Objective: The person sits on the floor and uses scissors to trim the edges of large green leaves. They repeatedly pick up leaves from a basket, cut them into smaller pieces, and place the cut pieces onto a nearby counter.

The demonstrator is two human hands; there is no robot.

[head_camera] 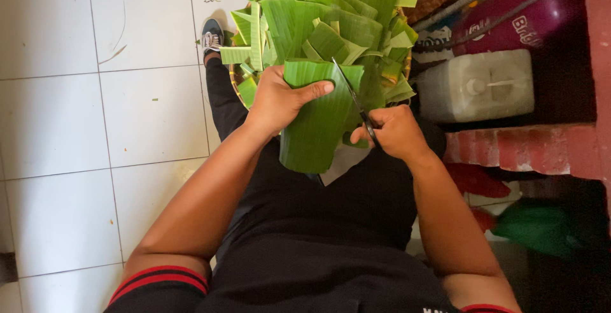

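A single view is given, taken from a camera worn on the head and aimed steeply down over the chest and lap. The forearms are seen running up from the lower edge. The white tiled floor [63,128] is framed at the left, close below. No second view is provided.

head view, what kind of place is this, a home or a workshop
Probably a home's floor or back area: white floor tiles, a white plastic jug by a red ledge, and a basket heaped with cut green leaf strips.
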